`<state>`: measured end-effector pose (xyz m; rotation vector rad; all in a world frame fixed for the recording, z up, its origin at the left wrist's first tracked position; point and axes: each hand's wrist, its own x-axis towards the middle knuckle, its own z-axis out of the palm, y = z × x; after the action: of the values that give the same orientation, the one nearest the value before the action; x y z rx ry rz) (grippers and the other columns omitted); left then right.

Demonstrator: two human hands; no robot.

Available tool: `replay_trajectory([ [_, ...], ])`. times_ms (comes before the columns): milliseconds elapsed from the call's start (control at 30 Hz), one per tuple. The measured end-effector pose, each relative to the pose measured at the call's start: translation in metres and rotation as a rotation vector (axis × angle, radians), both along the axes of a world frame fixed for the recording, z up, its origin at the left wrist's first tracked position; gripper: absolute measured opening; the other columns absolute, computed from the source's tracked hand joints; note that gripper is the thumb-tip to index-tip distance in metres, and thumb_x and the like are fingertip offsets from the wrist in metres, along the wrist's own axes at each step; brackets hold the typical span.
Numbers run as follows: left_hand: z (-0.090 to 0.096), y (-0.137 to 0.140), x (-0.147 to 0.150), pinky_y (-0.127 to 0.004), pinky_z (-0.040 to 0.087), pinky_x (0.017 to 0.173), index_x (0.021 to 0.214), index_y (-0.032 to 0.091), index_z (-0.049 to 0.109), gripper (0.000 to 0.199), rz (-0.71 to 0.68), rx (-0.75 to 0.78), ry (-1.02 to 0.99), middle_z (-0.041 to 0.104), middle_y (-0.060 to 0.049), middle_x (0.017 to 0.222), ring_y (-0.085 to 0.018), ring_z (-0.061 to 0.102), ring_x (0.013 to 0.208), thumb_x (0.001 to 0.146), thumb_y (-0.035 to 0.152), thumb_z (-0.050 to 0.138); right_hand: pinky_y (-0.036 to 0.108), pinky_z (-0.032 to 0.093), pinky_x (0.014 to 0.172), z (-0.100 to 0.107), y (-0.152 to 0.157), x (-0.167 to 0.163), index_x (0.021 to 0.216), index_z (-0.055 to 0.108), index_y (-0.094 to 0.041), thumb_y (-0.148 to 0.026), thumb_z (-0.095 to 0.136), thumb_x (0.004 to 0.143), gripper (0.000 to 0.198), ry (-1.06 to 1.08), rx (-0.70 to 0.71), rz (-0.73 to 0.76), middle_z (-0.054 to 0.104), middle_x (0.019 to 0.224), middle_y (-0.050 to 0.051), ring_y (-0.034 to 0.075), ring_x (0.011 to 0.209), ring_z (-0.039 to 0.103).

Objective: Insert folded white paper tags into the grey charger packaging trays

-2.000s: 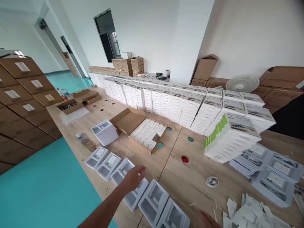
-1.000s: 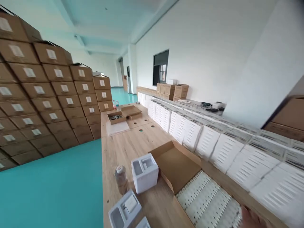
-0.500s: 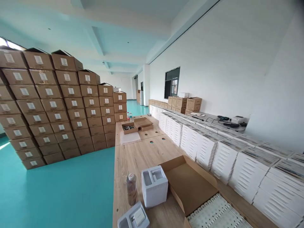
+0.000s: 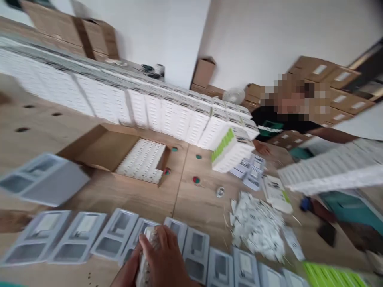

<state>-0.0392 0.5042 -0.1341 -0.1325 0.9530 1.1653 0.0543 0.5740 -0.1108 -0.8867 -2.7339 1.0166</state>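
Observation:
My two hands meet at the bottom edge over a row of grey-white plastic trays (image 4: 113,235) laid along the table's near side. My right hand (image 4: 167,259) is curled around a small white stack of parts (image 4: 147,255). My left hand (image 4: 127,273) presses the same stack from the left, and only part of that hand shows. Some trays hold a white insert and others look bare. The picture is blurred by head motion.
An open cardboard box (image 4: 104,149) of white parts lies mid-table, with a tall tray stack (image 4: 44,179) to its left. White cartons (image 4: 167,113) line the back. On the right are a loose packet pile (image 4: 257,227), a tape roll (image 4: 220,192) and a co-worker in a black top (image 4: 278,123).
The view swung up to the room and back down to the table. My hands, out of view half a second ago, are back at the tray row, holding a white stack.

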Motion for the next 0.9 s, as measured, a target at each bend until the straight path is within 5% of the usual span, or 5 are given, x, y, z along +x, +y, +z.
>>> replay_trajectory([
  [167, -0.009, -0.002, 0.034, -0.033, 0.053, 0.074, 0.112, 0.015, 0.065, 0.059, -0.169, -0.029, -0.182, 0.074, -0.007, 0.084, -0.028, 0.068, 0.090, 0.076, 0.062, 0.065, 0.055, 0.026, 0.112, 0.031, -0.002, 0.089, 0.148, 0.025, -0.032, -0.044, 0.081, 0.061, 0.104, 0.117, -0.184, -0.058, 0.039, 0.143, 0.011, 0.037, 0.133, 0.033],
  [333, -0.001, 0.014, 0.077, -0.025, 0.048, 0.060, 0.096, 0.013, 0.068, 0.038, -0.359, 0.095, -0.155, 0.071, -0.006, 0.075, -0.017, 0.064, 0.064, 0.079, 0.047, 0.070, 0.033, 0.044, 0.094, 0.068, 0.029, 0.175, 0.106, 0.060, -0.024, -0.019, 0.065, 0.076, 0.031, 0.264, -0.452, -0.195, 0.051, 0.133, 0.006, 0.021, 0.120, 0.050],
  [433, 0.007, 0.030, 0.113, -0.024, 0.047, 0.062, 0.102, 0.012, 0.066, 0.040, -0.477, 0.192, -0.129, 0.070, -0.006, 0.079, -0.015, 0.063, 0.066, 0.079, 0.044, 0.071, 0.029, 0.045, 0.086, 0.070, 0.043, 0.216, 0.088, 0.061, -0.022, -0.012, 0.068, 0.069, 0.023, 0.235, -0.486, -0.162, 0.062, 0.120, 0.003, 0.018, 0.105, 0.058],
  [633, 0.004, 0.038, 0.143, -0.022, 0.043, 0.057, 0.107, 0.008, 0.066, 0.055, -0.472, 0.121, 0.001, 0.068, -0.007, 0.079, -0.014, 0.060, 0.065, 0.078, 0.054, 0.069, 0.036, 0.047, 0.087, 0.010, 0.066, 0.290, 0.105, 0.065, -0.023, -0.018, 0.071, 0.071, 0.035, -0.017, -0.242, -0.430, 0.068, 0.112, 0.005, 0.024, 0.104, 0.060],
  [900, -0.015, 0.020, 0.122, -0.024, 0.045, 0.049, 0.109, 0.012, 0.064, 0.064, -0.398, -0.059, 0.003, 0.068, -0.005, 0.074, -0.015, 0.060, 0.059, 0.072, 0.063, 0.069, 0.042, 0.044, 0.102, -0.081, 0.054, 0.299, 0.121, 0.063, -0.022, -0.007, 0.065, 0.078, 0.046, -0.105, 0.208, -0.129, 0.062, 0.127, 0.008, 0.027, 0.116, 0.053],
])
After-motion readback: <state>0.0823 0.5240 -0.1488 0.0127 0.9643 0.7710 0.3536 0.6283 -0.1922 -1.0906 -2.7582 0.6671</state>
